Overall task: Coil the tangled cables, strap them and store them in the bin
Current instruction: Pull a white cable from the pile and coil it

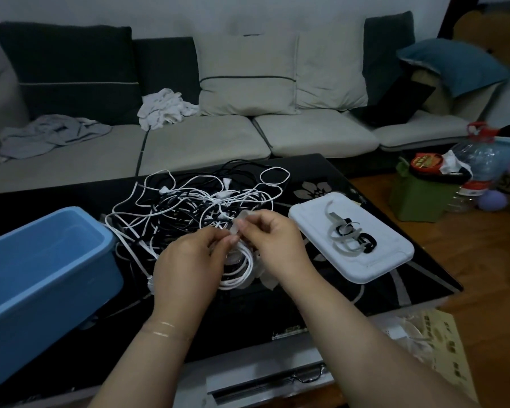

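Your left hand (189,257) and right hand (274,237) pinch the translucent soft strap (238,228) | coiled white cable (237,269) light, springy | grip it mid-bundle

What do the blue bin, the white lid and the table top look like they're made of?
The blue bin looks like moulded plastic: smooth matte walls, rounded rim. The white lid looks like the same kind of plastic, matte with rounded corners. The table top is probably glass or a glossy lacquer: black, shiny, with a pale flower pattern; which one I cannot tell.
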Demonstrator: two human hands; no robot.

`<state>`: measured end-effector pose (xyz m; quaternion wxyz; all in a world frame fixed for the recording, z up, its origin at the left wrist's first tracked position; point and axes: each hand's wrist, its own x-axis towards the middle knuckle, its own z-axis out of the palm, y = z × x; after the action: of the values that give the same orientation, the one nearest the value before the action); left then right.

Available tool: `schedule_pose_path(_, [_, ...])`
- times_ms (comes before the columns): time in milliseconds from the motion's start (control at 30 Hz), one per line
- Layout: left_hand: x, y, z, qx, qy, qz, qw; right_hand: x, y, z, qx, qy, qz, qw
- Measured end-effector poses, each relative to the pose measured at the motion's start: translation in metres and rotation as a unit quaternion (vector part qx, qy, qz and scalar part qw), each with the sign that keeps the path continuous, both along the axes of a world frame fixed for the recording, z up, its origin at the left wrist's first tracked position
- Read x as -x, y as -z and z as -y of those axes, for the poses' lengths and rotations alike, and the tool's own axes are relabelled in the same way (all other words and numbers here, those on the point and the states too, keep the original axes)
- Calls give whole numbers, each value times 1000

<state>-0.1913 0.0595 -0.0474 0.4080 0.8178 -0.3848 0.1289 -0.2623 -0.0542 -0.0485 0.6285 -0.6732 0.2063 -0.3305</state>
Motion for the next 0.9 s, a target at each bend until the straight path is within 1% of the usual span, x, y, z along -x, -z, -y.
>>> schedule_pose_path(100, [-8, -1, -1, -30, -2, -88, 996, 2, 4, 2, 101, -12, -20, 995])
schedule_pose_path(167, [-13, 0, -2, -31, 26, -141, 989, 3, 4, 2, 147, -30, -37, 988])
schedule_pose_path(233, [-15, -1, -3, -25, 64, -167, 984, 4, 4, 1, 173, -46, -43, 983])
schedule_pose_path(300, [-15, -1, -3, -24, 89, -169, 981, 5, 2, 0, 180, -56, -36, 981])
schedule_pose_path(433, [-14, 0, -2, -21, 91, -163, 982, 7, -4, 2, 141, -63, -45, 987])
schedule_pose_path(500, [-13, 1, 0, -4, 86, -175, 981, 8, -6, 2, 118, -62, -57, 989])
schedule_pose_path(533, [-13, 1, 2, 10, 85, -185, 979, 9, -6, 1, 102, -72, -77, 989])
schedule_pose_path(633, [-11, 1, 5, 46, 86, -218, 971, 12, -5, 0, 87, -109, -182, 974])
schedule_pose_path(667, [-10, 1, 6, 53, 90, -229, 968, 12, -4, -1, 82, -108, -192, 972])
schedule_pose_path(733, [-9, 1, 8, 89, 109, -268, 953, 12, -5, -3, 65, -89, -166, 980])
schedule_pose_path(800, [-5, -1, 8, 136, 132, -320, 928, 11, -5, -3, 51, -63, -131, 988])
schedule_pose_path(900, [1, -7, 9, 152, 151, -359, 908, 9, -3, -4, 24, -34, -101, 994])
